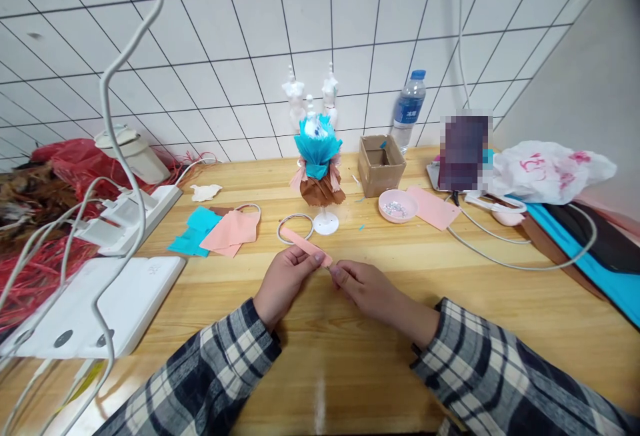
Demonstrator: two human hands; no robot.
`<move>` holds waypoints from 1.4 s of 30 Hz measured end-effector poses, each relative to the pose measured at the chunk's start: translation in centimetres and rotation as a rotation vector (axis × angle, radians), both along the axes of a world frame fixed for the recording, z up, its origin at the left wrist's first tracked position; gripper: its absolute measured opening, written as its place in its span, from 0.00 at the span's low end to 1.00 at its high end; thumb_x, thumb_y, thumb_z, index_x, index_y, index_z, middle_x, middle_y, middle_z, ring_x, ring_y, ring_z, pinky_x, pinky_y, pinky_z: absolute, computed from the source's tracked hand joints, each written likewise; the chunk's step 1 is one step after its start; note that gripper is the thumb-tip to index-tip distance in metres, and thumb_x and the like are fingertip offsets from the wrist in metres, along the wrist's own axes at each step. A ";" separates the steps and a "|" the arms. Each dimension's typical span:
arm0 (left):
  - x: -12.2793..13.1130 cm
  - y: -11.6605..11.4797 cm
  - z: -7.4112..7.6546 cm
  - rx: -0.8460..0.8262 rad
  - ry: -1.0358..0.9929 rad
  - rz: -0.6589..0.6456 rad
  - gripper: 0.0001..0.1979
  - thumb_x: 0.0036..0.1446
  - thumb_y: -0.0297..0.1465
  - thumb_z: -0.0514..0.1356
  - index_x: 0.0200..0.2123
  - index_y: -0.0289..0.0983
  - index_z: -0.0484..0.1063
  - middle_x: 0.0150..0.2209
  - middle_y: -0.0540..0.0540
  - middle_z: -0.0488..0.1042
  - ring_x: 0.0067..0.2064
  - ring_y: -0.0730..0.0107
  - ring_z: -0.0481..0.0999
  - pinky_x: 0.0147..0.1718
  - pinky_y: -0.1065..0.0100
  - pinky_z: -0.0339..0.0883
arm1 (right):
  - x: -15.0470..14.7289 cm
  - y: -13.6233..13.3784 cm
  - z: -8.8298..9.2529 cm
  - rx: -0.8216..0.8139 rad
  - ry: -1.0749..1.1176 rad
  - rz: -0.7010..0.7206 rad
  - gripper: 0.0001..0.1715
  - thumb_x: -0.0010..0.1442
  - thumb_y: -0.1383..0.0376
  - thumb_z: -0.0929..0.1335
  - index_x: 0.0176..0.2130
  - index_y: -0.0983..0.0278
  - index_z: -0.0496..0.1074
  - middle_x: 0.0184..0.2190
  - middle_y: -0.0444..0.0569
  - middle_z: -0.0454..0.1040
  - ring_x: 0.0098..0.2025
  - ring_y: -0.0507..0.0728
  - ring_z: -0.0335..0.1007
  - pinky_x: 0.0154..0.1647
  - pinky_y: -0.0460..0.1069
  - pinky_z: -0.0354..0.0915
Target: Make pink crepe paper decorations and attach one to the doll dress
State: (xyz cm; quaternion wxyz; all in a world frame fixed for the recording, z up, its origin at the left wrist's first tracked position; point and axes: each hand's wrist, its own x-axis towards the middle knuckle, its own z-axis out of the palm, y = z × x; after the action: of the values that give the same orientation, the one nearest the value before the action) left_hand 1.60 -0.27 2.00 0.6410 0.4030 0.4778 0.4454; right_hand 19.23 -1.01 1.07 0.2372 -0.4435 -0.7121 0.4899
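Note:
A narrow strip of pink crepe paper (305,244) is pinched between the thumb and fingers of my left hand (287,281). My right hand (367,289) is closed in a pinch at the strip's near right end; whatever sits in its fingertips is too small to name. Just beyond the hands lies a metal ring (280,235), partly under the strip. Behind it a small dress form on a white round stand (326,224) wears a blue ruffled paper top (319,149) and a brown paper skirt (323,189).
Pink paper pieces (233,231) and blue paper (195,231) lie left. Right are a pink bowl (397,208) of small shiny bits, a pink sheet (434,208), a cardboard box (383,173) and a water bottle (409,109). White cables (103,123) cross the left side over a power strip (150,213).

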 end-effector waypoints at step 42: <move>-0.6 0.3 -0.6 0.008 -0.016 -0.071 0.09 0.52 0.35 0.67 0.32 0.34 0.77 0.31 0.47 0.79 0.31 0.71 0.74 0.35 0.70 0.66 | 0.2 0.7 -0.1 -0.207 0.078 0.045 0.28 0.62 0.44 0.59 0.25 0.63 0.59 0.20 0.39 0.56 0.23 0.49 0.51 0.24 0.45 0.50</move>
State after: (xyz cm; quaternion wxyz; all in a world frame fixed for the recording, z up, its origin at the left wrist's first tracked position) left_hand 1.04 0.00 1.45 0.6586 0.4187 0.4563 0.4275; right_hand 19.47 -0.34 1.00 0.2066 -0.4300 -0.6578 0.5828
